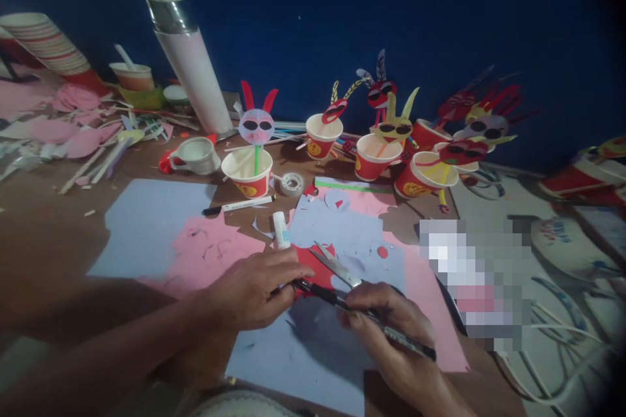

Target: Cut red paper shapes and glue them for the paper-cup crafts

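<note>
My right hand point(391, 326) is closed around a black pen point(323, 294), which slants down to the right. At the pen's front end, the fingers of my left hand point(259, 287) are closed and pinch the tip or cap; the exact part is hidden. Metal scissors point(342, 270) lie just beyond the pen, blades pointing left, their handles covered by my right hand. Beneath is a piece of red paper point(315, 262) on pale blue paper point(303, 358) and pink paper point(430, 313). A white glue stick point(280, 229) lies just past my left hand.
Red paper cups with paper rabbit-like faces stand behind, one nearest point(247, 176). Around them are a marker point(239, 205), a tape roll point(292, 184), a mug point(195, 156) and a tall flask point(193, 71). Paper scraps point(73, 124) heap at left; a blurred-out phone-like object point(452, 303) lies right.
</note>
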### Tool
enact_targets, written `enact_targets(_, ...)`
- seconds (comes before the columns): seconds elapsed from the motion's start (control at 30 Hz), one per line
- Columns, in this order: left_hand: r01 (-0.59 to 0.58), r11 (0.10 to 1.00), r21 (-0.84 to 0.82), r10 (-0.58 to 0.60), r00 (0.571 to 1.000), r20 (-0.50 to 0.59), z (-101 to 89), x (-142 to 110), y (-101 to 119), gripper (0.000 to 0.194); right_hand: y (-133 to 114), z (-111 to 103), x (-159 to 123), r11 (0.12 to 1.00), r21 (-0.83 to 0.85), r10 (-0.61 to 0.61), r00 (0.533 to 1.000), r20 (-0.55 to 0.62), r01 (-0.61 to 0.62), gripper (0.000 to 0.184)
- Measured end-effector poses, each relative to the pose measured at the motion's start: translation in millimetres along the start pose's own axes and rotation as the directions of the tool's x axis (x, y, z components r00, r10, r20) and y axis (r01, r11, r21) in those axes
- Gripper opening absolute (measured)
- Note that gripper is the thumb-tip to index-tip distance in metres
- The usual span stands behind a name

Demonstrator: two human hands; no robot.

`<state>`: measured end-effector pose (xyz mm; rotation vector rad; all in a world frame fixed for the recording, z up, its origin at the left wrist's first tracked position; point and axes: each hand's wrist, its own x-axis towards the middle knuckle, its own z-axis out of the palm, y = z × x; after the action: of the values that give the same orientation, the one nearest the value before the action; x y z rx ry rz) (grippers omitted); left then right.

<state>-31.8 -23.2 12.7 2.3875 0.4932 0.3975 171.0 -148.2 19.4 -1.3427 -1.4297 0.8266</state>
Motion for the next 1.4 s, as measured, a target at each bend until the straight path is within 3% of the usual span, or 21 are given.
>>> enact_targets(0.1, 0.001, 1.000, 0.004, -0.001, 1.000, 0.029, 0.6, 0, 2, 0.036, 0, 2, 2, 0.997, -0.058, -0.041, 0.998, 0.049, 0.044, 0.019)
enact_targets(0.27, 0.039, 0.997, 0.060, -0.043, 0.997, 0.061, 1.1, -1, 6, 0.036, 3, 5, -2, 0.991, -0.129, -0.010, 0.995, 0.099, 0.023, 0.023)
enact_targets(0.47, 0.041, 0.995, 0.093, -0.043, 0.999, 0.021, 6.2, -4, 12, 0.031, 2, 17, -1, 0.980, -0.019, -0.197, 0.978, 0.065, 0.199, 0.026)
enact_targets(0.63, 0.066, 0.992, 0.106, -0.066, 0.998, -0.002, 12.5, -9, 11, 0.033, -2, 23, 4, 0.968, 0.003, -0.251, 0.967, 0.041, 0.251, 0.021)
enact_targets(0.77, 0.096, 0.988, 0.117, -0.094, 0.995, -0.027, 13.9, -10, 6, 0.033, 0, 25, 3, 0.983, 0.036, -0.178, 0.984, 0.018, 0.177, 0.015)
enact_targets(0.87, 0.108, 0.985, 0.135, -0.106, 0.994, -0.022, 12.0, -10, 5, 0.031, 1, 24, 1, 0.999, 0.004, -0.052, 0.998, 0.020, 0.052, 0.014)
enact_targets(1.07, 0.146, 0.973, 0.181, -0.144, 0.989, -0.025, 10.4, -8, 3, 0.029, -12, 12, -1, 0.985, 0.074, 0.151, 0.987, 0.059, -0.155, 0.011)
enact_targets(1.2, 0.141, 0.979, 0.146, -0.133, 0.989, -0.062, 4.8, -5, 4, 0.032, -20, 1, 3, 0.978, 0.051, 0.197, 0.978, 0.075, -0.201, 0.012)
enact_targets(1.3, 0.188, 0.974, 0.127, -0.176, 0.980, -0.097, -7.1, -1, 8, 0.041, -21, -9, 11, 0.974, -0.020, 0.224, 0.974, 0.020, -0.224, 0.012)
enact_targets(1.4, 0.224, 0.970, 0.097, -0.194, 0.949, -0.246, -19.1, 2, 5, 0.043, -15, -18, 24, 0.966, -0.150, 0.203, 0.977, -0.073, -0.212, 0.014)
